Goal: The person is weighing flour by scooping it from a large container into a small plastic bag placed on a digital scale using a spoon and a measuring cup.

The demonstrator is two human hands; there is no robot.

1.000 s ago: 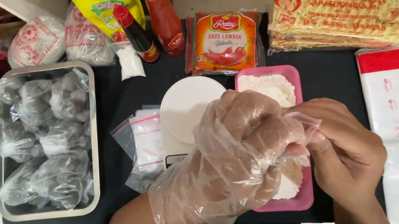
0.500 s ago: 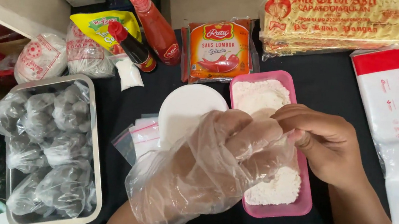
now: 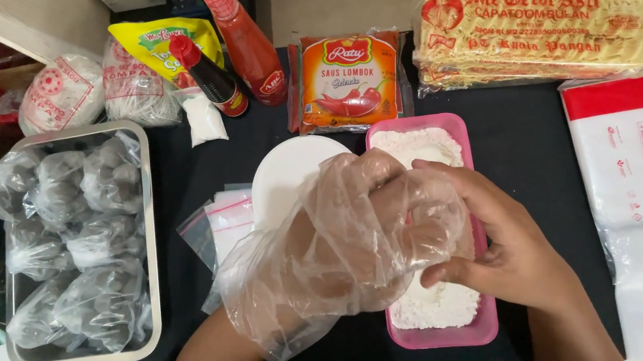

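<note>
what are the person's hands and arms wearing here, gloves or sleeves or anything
The left hand wears a loose, clear, crinkly plastic glove that bags out past the wrist, leaving the forearm below it uncovered. The right hand wears no glove; a dark sleeve starts further up that arm, near the bottom edge of the picture. No rings, watch or bracelets show.

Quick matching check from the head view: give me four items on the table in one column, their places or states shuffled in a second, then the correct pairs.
Things:
1. pink tray
2. metal tray
3. left hand
4. white round lid

Places or states:
A. covered by a loose clear plastic glove
B. holds white flour, under both hands
C. filled with bagged dark balls, at the left
D. lies between the two trays, partly behind the gloved hand

Pairs: 1-B, 2-C, 3-A, 4-D
</note>
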